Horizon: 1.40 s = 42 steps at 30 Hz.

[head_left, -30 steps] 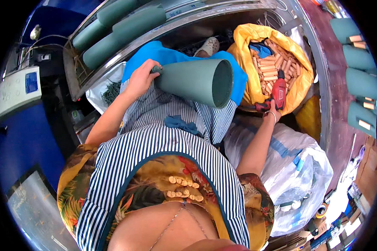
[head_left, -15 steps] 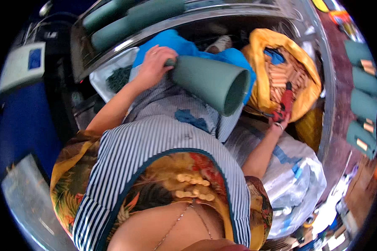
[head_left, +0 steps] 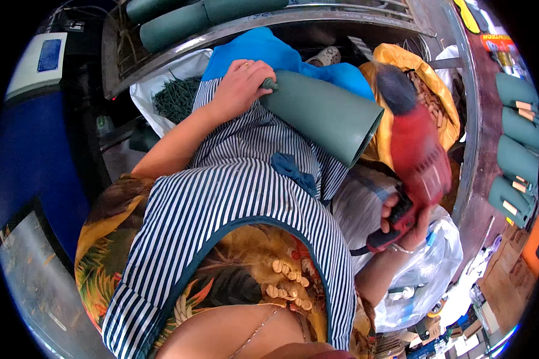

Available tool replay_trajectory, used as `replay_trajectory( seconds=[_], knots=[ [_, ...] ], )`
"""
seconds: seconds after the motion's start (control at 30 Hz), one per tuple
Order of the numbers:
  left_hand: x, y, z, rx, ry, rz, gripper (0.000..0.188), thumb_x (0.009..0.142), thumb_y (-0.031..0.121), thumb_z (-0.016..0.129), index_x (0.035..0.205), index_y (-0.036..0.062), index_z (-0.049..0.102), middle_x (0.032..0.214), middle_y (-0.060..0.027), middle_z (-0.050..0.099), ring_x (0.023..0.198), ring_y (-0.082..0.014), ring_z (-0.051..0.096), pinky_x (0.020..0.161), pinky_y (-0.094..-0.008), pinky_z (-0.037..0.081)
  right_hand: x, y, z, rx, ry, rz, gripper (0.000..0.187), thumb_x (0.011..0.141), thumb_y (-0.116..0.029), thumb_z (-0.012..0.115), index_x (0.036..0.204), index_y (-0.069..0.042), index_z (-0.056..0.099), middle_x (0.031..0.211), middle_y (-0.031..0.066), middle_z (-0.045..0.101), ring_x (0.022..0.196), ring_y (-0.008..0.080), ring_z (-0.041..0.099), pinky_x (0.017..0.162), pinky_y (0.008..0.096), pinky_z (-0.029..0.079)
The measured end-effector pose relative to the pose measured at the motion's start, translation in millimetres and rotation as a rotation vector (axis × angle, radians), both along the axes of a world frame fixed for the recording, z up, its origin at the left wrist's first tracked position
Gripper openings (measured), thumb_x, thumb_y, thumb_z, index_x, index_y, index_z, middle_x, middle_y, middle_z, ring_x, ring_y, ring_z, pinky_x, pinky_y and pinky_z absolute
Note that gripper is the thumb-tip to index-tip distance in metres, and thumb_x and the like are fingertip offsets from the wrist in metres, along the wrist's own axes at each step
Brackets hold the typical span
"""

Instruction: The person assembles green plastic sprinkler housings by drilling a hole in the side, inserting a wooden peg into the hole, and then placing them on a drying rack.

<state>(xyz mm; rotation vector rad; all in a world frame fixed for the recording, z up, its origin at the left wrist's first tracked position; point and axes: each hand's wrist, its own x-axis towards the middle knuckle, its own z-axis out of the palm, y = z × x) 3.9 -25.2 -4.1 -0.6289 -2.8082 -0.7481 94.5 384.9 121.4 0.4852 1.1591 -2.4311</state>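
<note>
A dark green open-ended tube (head_left: 323, 113), perhaps rolled sheet, lies across my apron-covered lap, its wide mouth toward the right. My left hand (head_left: 242, 84) is closed on its narrower left end, where a small green knob (head_left: 270, 85) shows beside the fingers. My right hand (head_left: 407, 224) grips a red-and-black corded power tool (head_left: 422, 155) by its handle. The tool's black front and a thin metal strip (head_left: 360, 46) point up and away, just right of the tube's mouth; motion blurs them, so the tool's exact kind is unclear.
A yellow bag (head_left: 446, 113) of small tan pieces stands behind the tool. Left of my lap, a white sack (head_left: 142, 96) holds dark green strips. More green rolls (head_left: 173, 31) lie on the far metal rack. Several green pieces with tan blocks line the right-hand bench (head_left: 482, 161).
My right hand has lifted the power tool from the yellow bag toward me, its front now beside the tube. My left hand keeps its grip; the tube sits slightly further right in view.
</note>
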Motion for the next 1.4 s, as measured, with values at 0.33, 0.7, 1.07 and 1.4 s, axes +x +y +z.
replay_trajectory(
  seconds=[0.33, 0.7, 1.07, 1.4],
  knots=[
    [16.2, -4.1, -5.4, 0.003, 0.096, 0.01, 0.037, 0.074, 0.016, 0.07, 0.106, 0.0103, 0.052, 0.108, -0.0061, 0.058, 0.102, -0.0279, 0.057, 0.097, -0.0406, 0.037, -24.8, -56.2, 41.8, 0.401, -0.104, 0.305, 0.059, 0.096, -0.041, 0.05, 0.127, 0.009, 0.045, 0.093, 0.0267, 0.065, 0.07, 0.0274, 0.069, 0.043, 0.0268, 0.051],
    [14.9, -2.0, -9.8, -0.003, 0.081, 0.021, 0.038, 0.074, 0.017, 0.07, 0.106, 0.0106, 0.052, 0.106, -0.004, 0.056, 0.101, -0.0245, 0.056, 0.096, -0.0388, 0.038, -29.2, -76.5, 63.0, 0.536, -0.172, 0.35, 0.058, 0.096, -0.041, 0.05, 0.125, 0.009, 0.047, 0.091, 0.0249, 0.066, 0.069, 0.0257, 0.068, 0.043, 0.0262, 0.051],
    [14.1, -1.4, -7.6, -0.002, 0.092, 0.019, 0.034, 0.075, 0.019, 0.07, 0.103, 0.0107, 0.053, 0.105, -0.0029, 0.056, 0.099, -0.022, 0.056, 0.094, -0.0372, 0.038, -29.2, -82.5, 64.0, 0.528, -0.196, 0.333, 0.057, 0.094, -0.039, 0.053, 0.122, 0.01, 0.048, 0.089, 0.0256, 0.066, 0.068, 0.0268, 0.069, 0.045, 0.027, 0.052],
    [13.8, -1.8, -8.7, -0.04, 0.099, 0.012, 0.034, 0.077, 0.022, 0.069, 0.104, 0.0099, 0.053, 0.104, -0.0033, 0.057, 0.1, -0.0229, 0.056, 0.095, -0.0379, 0.038, -30.3, -80.7, 61.9, 0.511, -0.229, 0.354, 0.057, 0.095, -0.04, 0.052, 0.122, 0.01, 0.049, 0.091, 0.0254, 0.066, 0.07, 0.0275, 0.069, 0.047, 0.0279, 0.054]
  ],
)
